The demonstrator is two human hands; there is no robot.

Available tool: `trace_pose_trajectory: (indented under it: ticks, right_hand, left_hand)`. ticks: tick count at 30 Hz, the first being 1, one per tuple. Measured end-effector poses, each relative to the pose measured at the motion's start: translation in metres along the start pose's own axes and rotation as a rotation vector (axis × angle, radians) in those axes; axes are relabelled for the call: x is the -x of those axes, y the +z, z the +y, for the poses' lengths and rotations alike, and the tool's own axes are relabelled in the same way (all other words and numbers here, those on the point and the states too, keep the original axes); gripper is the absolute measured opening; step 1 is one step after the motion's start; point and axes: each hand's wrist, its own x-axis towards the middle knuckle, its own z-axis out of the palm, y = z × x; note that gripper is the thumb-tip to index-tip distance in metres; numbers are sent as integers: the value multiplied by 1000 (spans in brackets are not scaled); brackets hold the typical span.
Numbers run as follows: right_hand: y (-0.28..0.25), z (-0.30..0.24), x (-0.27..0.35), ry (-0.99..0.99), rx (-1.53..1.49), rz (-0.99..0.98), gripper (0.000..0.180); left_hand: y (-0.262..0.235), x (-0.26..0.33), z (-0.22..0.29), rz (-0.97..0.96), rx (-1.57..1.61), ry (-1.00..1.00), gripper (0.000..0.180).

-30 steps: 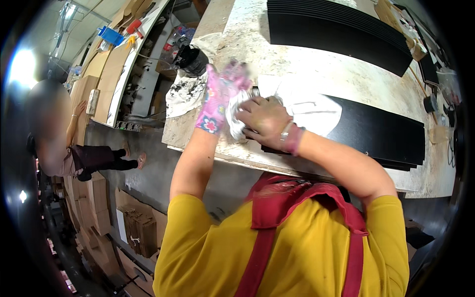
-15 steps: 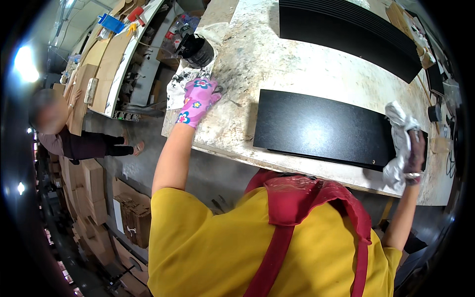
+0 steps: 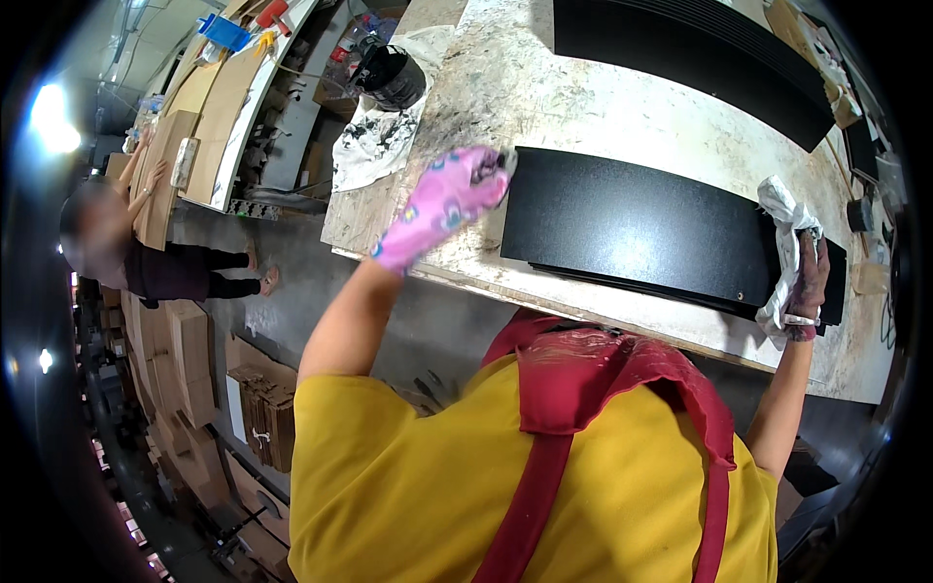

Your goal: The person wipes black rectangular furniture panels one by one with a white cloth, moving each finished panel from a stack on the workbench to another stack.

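Both hands grip opposite ends of black panel (image 3: 632, 228) near workbench (image 3: 544, 97) edge

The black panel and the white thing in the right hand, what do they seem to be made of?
The black panel looks like coated board or sheet, smooth and semi-gloss: it shows a soft light sheen. The white rag in the right hand looks like soft cloth or paper, crumpled in folds.

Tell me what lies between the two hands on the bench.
In the head view, only the black panel spans from the gloved left hand to the right hand, which holds a white rag.
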Motion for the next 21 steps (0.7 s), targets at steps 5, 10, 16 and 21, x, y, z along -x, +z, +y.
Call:
trace_pose_trajectory:
  ticks: [5,10,16,21]
  right_hand:
    - [4,0,1,-50,45,-20,37]
    - [8,-5,9,-98,104,19,45]
    - [23,-38,27,32,806,134,69]
    - [63,-61,44,-528,888,-287,47]
  left_hand:
    - [-1,61,15,-226,-411,219,36]
    - [-35,99,27,-485,-315,159,34]
    - [-47,16,86,247,-294,332,42]
    - [4,-82,211,51,-270,709,42]
